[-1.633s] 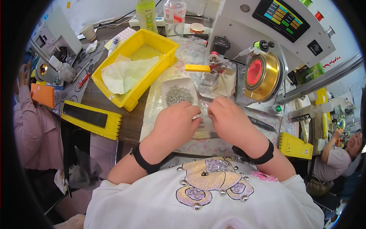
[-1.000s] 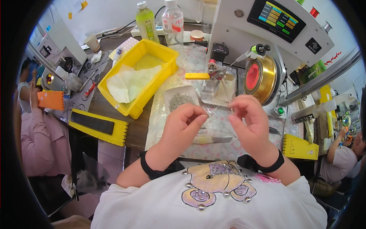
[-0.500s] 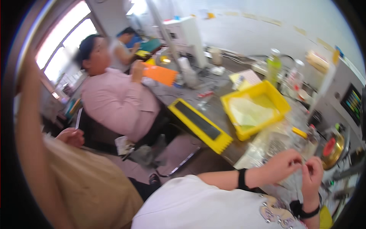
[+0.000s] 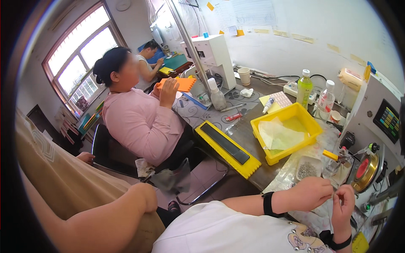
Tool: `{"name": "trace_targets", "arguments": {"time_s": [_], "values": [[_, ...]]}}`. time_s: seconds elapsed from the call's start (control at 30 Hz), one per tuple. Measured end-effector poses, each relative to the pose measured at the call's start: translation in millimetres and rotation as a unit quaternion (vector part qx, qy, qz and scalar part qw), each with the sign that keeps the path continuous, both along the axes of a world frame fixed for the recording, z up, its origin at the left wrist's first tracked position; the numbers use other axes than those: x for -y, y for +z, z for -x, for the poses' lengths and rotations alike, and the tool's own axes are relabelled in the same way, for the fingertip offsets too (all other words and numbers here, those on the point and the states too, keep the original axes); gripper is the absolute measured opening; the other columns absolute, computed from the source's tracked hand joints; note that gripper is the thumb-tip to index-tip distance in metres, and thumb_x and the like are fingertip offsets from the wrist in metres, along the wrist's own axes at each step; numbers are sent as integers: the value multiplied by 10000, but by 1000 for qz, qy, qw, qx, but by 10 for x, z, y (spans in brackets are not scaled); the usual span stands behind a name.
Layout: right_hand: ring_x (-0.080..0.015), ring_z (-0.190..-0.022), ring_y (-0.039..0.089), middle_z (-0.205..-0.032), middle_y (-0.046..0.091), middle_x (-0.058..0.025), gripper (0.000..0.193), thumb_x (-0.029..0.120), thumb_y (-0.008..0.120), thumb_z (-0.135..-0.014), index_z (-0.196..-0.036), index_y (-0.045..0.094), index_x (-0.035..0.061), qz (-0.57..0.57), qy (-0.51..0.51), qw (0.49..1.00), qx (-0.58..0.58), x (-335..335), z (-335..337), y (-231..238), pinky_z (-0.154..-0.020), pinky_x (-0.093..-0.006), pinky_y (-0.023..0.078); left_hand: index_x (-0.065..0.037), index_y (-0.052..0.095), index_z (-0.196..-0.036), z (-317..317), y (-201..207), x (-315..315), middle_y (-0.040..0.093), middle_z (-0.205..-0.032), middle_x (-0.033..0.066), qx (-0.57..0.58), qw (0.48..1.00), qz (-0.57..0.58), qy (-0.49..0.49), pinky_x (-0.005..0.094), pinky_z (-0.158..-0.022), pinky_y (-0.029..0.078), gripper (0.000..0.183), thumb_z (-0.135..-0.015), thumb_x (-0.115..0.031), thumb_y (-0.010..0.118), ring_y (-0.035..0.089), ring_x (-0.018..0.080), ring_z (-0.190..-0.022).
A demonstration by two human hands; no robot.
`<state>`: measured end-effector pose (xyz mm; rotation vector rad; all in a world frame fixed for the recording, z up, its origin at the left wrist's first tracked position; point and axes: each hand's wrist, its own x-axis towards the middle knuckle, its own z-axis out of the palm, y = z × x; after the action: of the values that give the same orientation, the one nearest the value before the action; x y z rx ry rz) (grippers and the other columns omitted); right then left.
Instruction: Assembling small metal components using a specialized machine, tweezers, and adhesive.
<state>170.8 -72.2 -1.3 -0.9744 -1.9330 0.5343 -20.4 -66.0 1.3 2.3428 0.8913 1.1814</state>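
Note:
My left hand [image 4: 310,195] and my right hand [image 4: 344,203] meet at the lower right, each with a black band at the wrist. Their fingers are pinched together and the fingertips nearly touch. Anything between them is too small to make out. Just beyond my left hand, a small clear tray [image 4: 308,168] holds many tiny metal pieces. A machine with a round brass-coloured wheel [image 4: 366,173], red at its centre, stands beside my right hand.
A yellow bin [image 4: 270,157] with white sheets and a yellow toothed board [image 4: 249,168] lie farther along the bench. A person in pink [image 4: 143,122] sits holding an orange toothed sheet [image 4: 182,84]. Someone in tan [image 4: 84,181] stands close at my left.
The view has shifted slightly and sharpened. The arm of the person in tan, raised at the far left before, is now bent low. My fingertips have come closer together.

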Motion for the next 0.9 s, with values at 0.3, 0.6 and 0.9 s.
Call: {"name": "trace_targets", "arguments": {"time_s": [0.3,0.6,0.9], "values": [[-154,-726,619,-977,630,-126,49,80,505,-894,-896,461,103,300,-77,875,-372,71,-59,119,-585,-244,462,-68,558,-772,-17,22,10,543,-739,116,14,999,36,5,403,-597,450,59,-727,-52,593,555,326,-715],[-155,-630,594,-807,619,-125,55,71,489,-900,-876,440,70,386,145,737,-535,-15,-166,290,-560,-270,480,-86,683,-880,264,463,-127,639,-796,126,-367,906,196,76,369,-650,472,239,-832,-306,600,601,306,-743],[-88,-702,571,-794,588,-33,69,13,571,-863,-899,514,26,337,120,856,-373,123,-160,360,-636,-232,484,-51,651,-881,-98,685,-80,630,-795,97,-92,990,101,37,335,-622,476,131,-762,-102,667,606,271,-718]]}}
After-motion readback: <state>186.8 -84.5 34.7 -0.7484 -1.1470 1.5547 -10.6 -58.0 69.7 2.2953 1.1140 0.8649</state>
